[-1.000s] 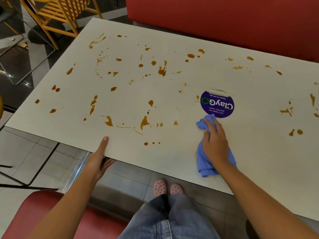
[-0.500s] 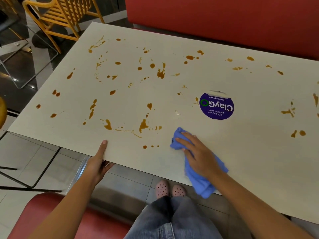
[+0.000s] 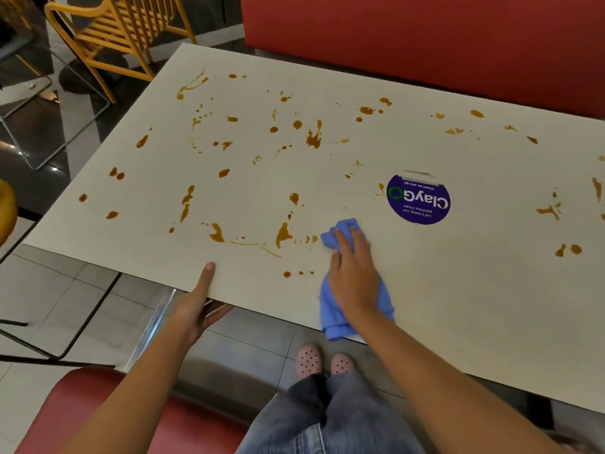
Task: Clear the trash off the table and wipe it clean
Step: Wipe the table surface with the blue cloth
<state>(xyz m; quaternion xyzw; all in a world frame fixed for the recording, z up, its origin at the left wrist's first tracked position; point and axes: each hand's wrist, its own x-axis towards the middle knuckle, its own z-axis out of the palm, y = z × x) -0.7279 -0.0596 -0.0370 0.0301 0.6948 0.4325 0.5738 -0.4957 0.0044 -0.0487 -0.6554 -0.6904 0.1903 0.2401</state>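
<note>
Now the right hand (image 3: 353,276) lies flat on the blue cloth (image 3: 331,314), fingers straight and close together, pressing it down onto the pale worktop (image 3: 458,290) near the front edge. The cloth's far end pokes out past the fingertips, and its near end hangs just over the edge. Right beside that far end sits a run of brown sauce splashes (image 3: 283,234), and more of them dot the worktop out to the left, the far side and the right. A round purple ClayGo sticker (image 3: 418,198) sits just beyond the cloth, to its right, not touching it.

Over on the other side, the left hand (image 3: 196,306) pinches the front edge of the worktop, thumb on top and fingers underneath.

Pink clogs (image 3: 309,360) show on the floor tiles below, a yellow chair (image 3: 108,31) stands far left, and a red bench (image 3: 425,37) runs behind.
</note>
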